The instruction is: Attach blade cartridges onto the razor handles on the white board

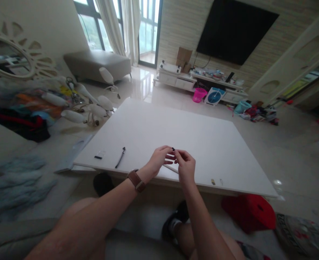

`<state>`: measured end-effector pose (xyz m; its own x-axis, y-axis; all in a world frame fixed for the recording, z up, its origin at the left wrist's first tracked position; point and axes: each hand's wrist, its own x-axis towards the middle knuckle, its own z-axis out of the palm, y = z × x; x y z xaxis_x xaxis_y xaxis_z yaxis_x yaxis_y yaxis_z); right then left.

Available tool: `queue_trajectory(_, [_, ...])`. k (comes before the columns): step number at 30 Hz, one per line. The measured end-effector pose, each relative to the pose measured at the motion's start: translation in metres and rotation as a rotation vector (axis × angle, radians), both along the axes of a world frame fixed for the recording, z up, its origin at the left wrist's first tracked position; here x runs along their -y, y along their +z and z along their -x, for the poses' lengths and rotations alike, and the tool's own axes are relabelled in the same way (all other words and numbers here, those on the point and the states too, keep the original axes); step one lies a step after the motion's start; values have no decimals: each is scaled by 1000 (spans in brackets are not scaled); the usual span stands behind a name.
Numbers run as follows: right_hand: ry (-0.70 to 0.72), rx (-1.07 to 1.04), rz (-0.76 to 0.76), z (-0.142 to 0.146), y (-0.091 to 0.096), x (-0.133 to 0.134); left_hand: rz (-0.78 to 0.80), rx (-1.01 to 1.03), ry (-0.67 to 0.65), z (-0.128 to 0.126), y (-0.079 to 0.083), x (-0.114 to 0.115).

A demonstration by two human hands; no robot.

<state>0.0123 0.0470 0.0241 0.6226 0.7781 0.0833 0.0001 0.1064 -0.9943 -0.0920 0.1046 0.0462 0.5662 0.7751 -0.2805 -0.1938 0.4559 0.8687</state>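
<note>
Both of my hands meet above the near edge of a white tabletop (159,126), pinching a small black piece (173,149) between the fingertips. My left hand (159,160), with a brown watch on its wrist, holds it from the left with the other fingers loosely extended. My right hand (186,166) pinches from the right, fingers curled. What the black piece is cannot be made out. Below the hands, a thin pale stick-like thing (170,168) is partly hidden. A slim dark rod (120,157) with a wider tip lies left of my hands.
A small clear packet (100,155) with a dark strip lies at the table's left. Toward the right edge are a tiny brownish piece (213,182) and a small clear bit (221,182). A red object (250,213) stands below the right side; a white lamp (94,106) is beyond the left.
</note>
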Motion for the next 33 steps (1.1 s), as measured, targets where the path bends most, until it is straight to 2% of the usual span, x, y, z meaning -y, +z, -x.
queue_trajectory(5, [33,124,38,4,6,15,-92,-58,-38,10,-4,3])
queue_trajectory(10, [46,164,56,4,7,20,-131,-121,-21,14,1,2])
queue_trajectory(17, [25,196,87,4,6,15,-120,-104,-18,10,5,-3])
queue_trajectory(24, [9,260,90,4,6,14,-60,-79,-22,10,0,-3])
queue_trajectory(33, [-14,311,88,0,10,21,-100,-112,-27,10,-4,-1])
